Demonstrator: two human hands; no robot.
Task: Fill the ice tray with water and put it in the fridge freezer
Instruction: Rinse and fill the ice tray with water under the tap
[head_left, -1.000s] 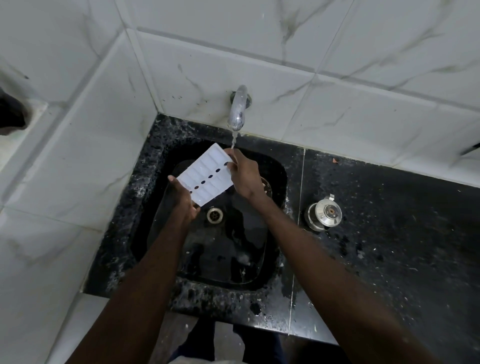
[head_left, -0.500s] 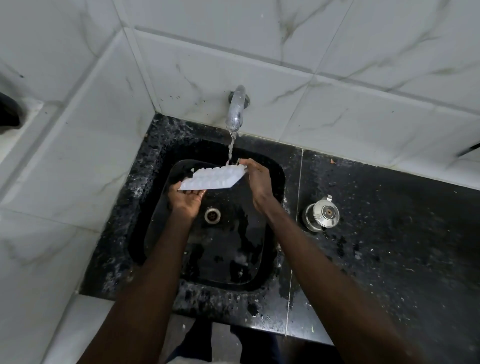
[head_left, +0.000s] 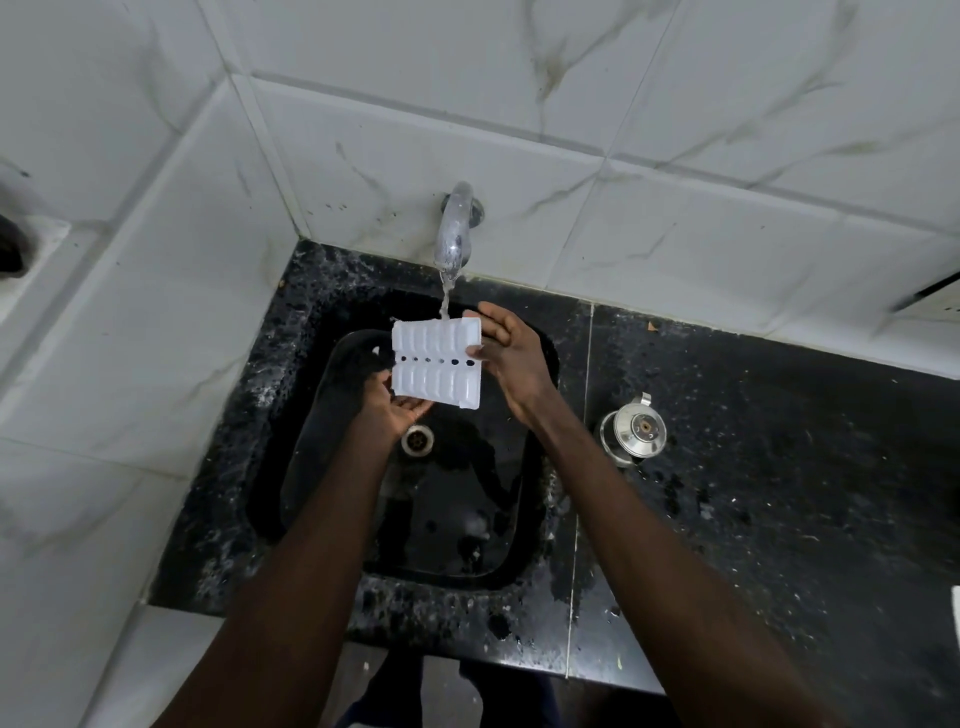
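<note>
White marbled wall tiles (head_left: 675, 130) rise behind and to the left of the sink. A black speckled counter (head_left: 779, 467), wet and spotted, runs out to the right of the sink and frames it all round. The sink (head_left: 457, 519) itself is a dark, rounded basin.

Above the sink, towards its back, the white ice tray (head_left: 436, 364) is held in the air with its two rows of cells facing the camera. The right hand (head_left: 511, 353) pinches the tray's right end, thumb at the middle and fingers spread along the far corner. The left hand (head_left: 389, 410) grips the near left corner from below, palm up, its fingers hidden under the tray.

A steel tap (head_left: 454, 234) sticks out of the wall behind the sink. A thin stream of water (head_left: 445, 296) falls from it onto the tray's far edge.

A round metal lid (head_left: 634, 431) with a knob sits on the counter just right of the sink. The drain (head_left: 417, 440) lies in the sink floor, below the tray.
</note>
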